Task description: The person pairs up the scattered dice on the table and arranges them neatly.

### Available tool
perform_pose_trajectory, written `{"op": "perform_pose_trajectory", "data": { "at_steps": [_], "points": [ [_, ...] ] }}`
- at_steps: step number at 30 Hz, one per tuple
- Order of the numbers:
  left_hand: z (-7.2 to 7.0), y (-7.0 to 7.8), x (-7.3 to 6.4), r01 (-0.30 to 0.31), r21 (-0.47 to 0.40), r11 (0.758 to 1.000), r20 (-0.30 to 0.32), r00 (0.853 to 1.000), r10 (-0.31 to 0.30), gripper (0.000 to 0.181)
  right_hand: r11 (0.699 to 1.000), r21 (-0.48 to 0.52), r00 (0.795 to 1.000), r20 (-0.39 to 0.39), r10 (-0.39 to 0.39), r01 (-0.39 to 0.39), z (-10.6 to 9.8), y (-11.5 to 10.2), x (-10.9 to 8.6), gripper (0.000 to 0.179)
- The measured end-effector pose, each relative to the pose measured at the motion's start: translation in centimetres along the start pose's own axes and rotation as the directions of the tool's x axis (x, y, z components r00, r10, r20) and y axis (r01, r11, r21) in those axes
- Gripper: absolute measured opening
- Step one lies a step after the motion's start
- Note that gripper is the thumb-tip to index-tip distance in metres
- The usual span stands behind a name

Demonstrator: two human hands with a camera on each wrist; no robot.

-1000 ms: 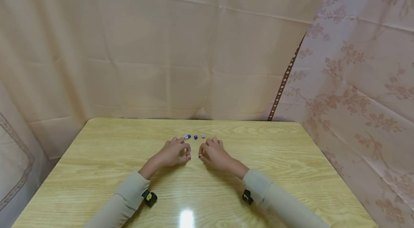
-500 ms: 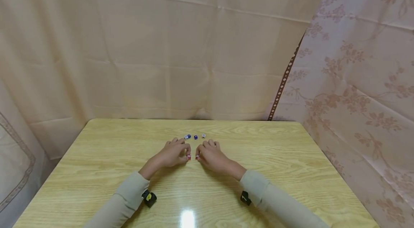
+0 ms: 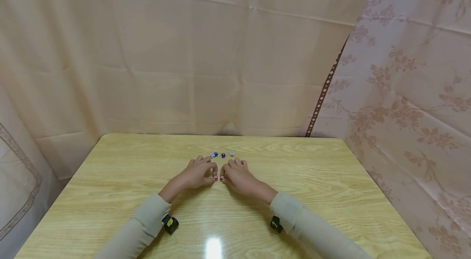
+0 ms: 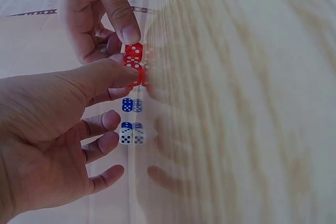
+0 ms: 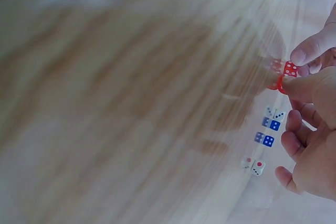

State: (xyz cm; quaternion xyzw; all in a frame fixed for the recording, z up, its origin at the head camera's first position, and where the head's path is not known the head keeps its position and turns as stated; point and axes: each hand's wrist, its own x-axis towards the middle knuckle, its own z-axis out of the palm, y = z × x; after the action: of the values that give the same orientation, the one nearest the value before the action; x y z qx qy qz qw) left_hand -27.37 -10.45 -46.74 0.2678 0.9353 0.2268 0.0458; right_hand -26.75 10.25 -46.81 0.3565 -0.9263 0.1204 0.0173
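My left hand pinches a red die with white dots between thumb and index finger, at the tabletop. Facing it, my right hand pinches a second red die in the same way. Only a narrow gap parts the two dice in the head view. In the right wrist view, the right thumb covers much of its red die, while the left hand's red die shows its dotted face. The other fingers of both hands are bent loosely.
Behind the hands on the wooden table lie a white die beside a blue die, another blue die and another white die. A beige curtain hangs past the far edge, a flowered one at right.
My right hand has slid left with its red die, narrowing the gap to the left hand's die. The left hand and the dice behind stay put.
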Motion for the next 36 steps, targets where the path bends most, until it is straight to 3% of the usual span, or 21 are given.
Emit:
{"op": "perform_pose_trajectory", "data": {
  "at_steps": [11,27,36],
  "points": [
    [0.02,-0.07,0.17,-0.002,0.006,1.0,0.001,1.0,0.002,0.013,0.999,-0.007,0.999,-0.039,-0.032,0.032,0.17,-0.35,0.2,0.009],
    [-0.12,0.03,-0.05,-0.009,0.008,1.0,-0.007,1.0,0.009,0.013,0.999,0.032,1.0,-0.019,-0.011,0.011,0.2,-0.56,0.59,0.011],
    [-0.31,0.2,-0.14,-0.013,0.012,1.0,-0.023,1.0,0.013,0.013,1.0,0.002,1.0,-0.017,-0.017,0.017,0.26,-0.49,0.6,0.008]
  ]
}}
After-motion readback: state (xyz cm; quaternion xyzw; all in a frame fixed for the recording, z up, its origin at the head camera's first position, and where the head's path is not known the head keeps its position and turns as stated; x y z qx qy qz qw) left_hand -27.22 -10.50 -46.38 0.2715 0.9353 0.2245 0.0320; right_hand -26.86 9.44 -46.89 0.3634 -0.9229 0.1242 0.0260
